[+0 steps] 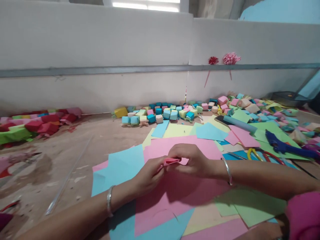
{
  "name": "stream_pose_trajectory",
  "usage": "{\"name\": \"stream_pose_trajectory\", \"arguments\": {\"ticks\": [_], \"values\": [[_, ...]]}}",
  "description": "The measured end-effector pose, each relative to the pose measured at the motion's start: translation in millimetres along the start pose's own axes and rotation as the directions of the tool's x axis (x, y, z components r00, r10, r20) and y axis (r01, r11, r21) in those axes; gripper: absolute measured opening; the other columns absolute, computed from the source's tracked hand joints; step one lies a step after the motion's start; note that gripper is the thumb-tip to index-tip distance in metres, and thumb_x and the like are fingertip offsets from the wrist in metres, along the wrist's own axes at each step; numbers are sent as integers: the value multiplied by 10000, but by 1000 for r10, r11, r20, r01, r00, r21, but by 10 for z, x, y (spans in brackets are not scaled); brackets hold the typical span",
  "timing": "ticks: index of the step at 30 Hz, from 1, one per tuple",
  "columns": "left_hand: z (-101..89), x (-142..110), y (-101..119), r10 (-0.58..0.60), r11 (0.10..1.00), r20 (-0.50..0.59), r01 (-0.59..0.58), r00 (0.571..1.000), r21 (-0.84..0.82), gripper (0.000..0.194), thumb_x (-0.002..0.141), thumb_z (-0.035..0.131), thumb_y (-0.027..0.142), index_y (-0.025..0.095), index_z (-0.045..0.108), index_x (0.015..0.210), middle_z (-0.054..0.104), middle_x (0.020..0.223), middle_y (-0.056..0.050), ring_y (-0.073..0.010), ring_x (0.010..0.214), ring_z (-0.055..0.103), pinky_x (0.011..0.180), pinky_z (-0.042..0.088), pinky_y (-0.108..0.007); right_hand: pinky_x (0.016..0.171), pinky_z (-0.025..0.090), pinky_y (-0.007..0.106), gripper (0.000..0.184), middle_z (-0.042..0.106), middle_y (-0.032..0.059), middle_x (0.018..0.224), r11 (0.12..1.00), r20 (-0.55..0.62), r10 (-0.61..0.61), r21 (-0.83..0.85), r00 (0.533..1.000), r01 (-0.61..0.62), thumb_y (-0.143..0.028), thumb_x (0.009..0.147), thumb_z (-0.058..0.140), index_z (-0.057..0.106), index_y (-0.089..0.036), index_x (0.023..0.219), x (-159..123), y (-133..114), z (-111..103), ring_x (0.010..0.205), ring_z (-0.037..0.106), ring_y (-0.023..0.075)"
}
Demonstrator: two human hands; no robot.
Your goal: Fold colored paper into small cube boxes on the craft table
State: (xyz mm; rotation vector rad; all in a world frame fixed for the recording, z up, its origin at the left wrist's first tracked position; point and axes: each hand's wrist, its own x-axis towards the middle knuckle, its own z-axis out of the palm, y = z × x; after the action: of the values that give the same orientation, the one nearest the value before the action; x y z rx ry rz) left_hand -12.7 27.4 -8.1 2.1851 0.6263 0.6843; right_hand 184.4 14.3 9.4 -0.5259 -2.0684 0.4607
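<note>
Between my two hands is a small folded piece of pink paper [171, 161]. My left hand [150, 175] pinches its left side, thumb on top. From the right, my right hand [190, 158] grips the other side with bent fingers, and a paler pink corner sticks out by its thumb. The fingers hide part of the folds. Both hands are just above a large pink sheet [160, 203], which lies over blue sheets [125, 163] and other coloured paper.
Rows of small paper cubes [160, 113] stand along the wall. At right are scissors with yellow handles [253, 154], a blue glue gun [287, 145] and a heap of paper pieces [270, 113]. Red and green paper shapes [47, 125] lie at left, near a clear stick [70, 176].
</note>
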Motion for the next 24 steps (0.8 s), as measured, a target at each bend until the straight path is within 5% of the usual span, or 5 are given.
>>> {"name": "stream_pose_trajectory", "arguments": {"ticks": [7, 16, 24], "values": [[18, -19, -176, 228, 966, -214, -192, 950, 176, 234, 964, 400, 203, 180, 594, 1093, 704, 1073, -94, -184, 970, 664, 830, 518, -298, 681, 525, 274, 190, 670, 85, 885, 997, -86, -80, -15, 993, 78, -196, 845, 668, 658, -152, 1030, 144, -19, 8, 781, 603, 146], [26, -22, -244, 161, 968, -192, -116, 968, 224, 259, 961, 381, 185, 200, 573, 1134, 697, 1063, -65, -170, 930, 656, 798, 525, -304, 675, 556, 262, 285, 632, 67, 913, 990, -129, -135, -61, 982, 128, -142, 902, 571, 654, -228, 1161, -25, 168, 90, 816, 632, 136], [44, -28, -252, 195, 959, -200, -145, 960, 243, 215, 972, 385, 211, 188, 562, 1092, 688, 1032, -63, -170, 907, 640, 792, 514, -315, 690, 554, 288, 336, 619, 82, 962, 930, -137, -293, -269, 946, 249, -82, 849, 636, 649, -194, 1166, 31, 18, -26, 856, 623, 155]]}}
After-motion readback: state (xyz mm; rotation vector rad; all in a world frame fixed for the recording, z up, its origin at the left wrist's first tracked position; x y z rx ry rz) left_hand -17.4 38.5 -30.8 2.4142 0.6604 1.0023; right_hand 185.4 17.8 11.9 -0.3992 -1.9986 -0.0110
